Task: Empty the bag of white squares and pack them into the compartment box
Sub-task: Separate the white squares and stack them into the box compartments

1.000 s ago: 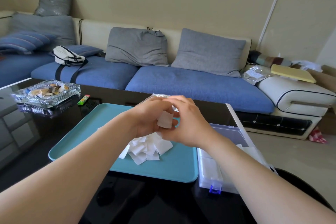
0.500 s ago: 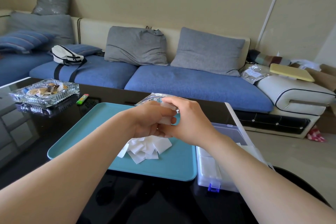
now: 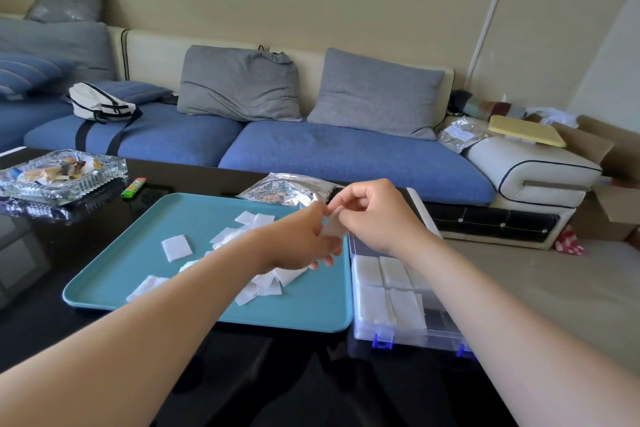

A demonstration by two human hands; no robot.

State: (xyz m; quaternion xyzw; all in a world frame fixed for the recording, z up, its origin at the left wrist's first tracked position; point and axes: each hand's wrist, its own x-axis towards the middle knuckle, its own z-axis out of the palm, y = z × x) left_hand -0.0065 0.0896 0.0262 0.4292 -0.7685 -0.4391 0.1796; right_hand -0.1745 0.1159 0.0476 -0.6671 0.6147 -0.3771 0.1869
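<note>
Loose white squares (image 3: 176,247) lie scattered on a teal tray (image 3: 138,260), with a small heap (image 3: 268,286) under my left wrist. A silver foil bag (image 3: 284,189) lies at the tray's far edge. To the right of the tray stands the clear compartment box (image 3: 398,333) with blue latches; its near-left compartments hold stacked white squares (image 3: 391,302). My left hand (image 3: 304,239) and my right hand (image 3: 377,215) meet above the tray's right edge, both pinching one white square (image 3: 333,227) between their fingertips.
The black glossy table (image 3: 52,333) carries a glass ashtray (image 3: 62,173) at the far left and a small green lighter (image 3: 134,187) beside it. Behind the table runs a blue sofa (image 3: 346,152) with grey cushions and a white bag.
Both hands have shifted right, toward the box, still holding a square between them. More loose squares on the tray's left half are now in view.
</note>
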